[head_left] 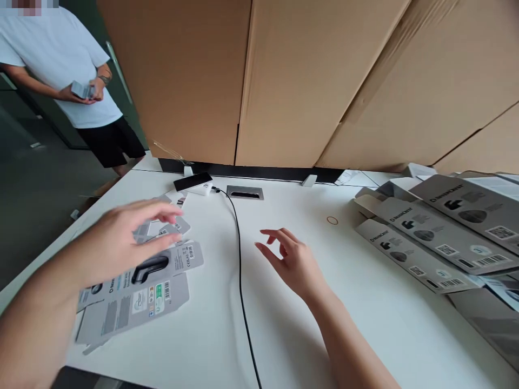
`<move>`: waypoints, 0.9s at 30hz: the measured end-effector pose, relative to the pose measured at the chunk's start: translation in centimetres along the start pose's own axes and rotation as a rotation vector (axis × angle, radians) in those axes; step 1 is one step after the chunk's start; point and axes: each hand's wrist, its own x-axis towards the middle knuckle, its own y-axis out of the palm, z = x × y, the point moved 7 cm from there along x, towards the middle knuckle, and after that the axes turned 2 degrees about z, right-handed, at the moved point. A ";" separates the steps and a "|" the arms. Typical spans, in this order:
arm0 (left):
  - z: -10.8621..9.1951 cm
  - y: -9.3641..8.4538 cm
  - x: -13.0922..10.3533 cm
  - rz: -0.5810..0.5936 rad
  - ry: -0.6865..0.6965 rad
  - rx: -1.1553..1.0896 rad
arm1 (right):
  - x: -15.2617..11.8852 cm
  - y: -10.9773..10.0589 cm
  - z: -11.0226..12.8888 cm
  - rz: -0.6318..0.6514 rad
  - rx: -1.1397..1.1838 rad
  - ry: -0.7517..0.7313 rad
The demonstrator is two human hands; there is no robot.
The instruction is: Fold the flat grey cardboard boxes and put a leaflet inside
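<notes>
My left hand point(133, 240) hovers over flattened grey product boxes point(133, 313) on the left of the white table, its thumb and fingers apart and holding nothing. Part of the printed cardboard is hidden beneath that hand and forearm. Over the middle of the table is my right hand point(290, 259), fingers curved and parted from the thumb, with nothing between them. A black cable point(240, 259) runs between my two hands toward the table's near edge. A thin rubber band point(332, 220) lies beyond my right hand, to its right.
Grey printed boxes point(438, 237) are stacked at the right. A black phone point(193, 181) rests on a white block point(203, 189) beside a cable slot point(245, 193). Tall brown cartons point(292, 81) line the back edge. Someone in a white shirt point(60, 59) stands far left, holding a small box point(82, 89).
</notes>
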 end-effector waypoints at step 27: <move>1.3 2.0 -0.8 0.058 0.281 -0.523 | 1.9 -2.4 8.0 -0.112 0.437 -0.284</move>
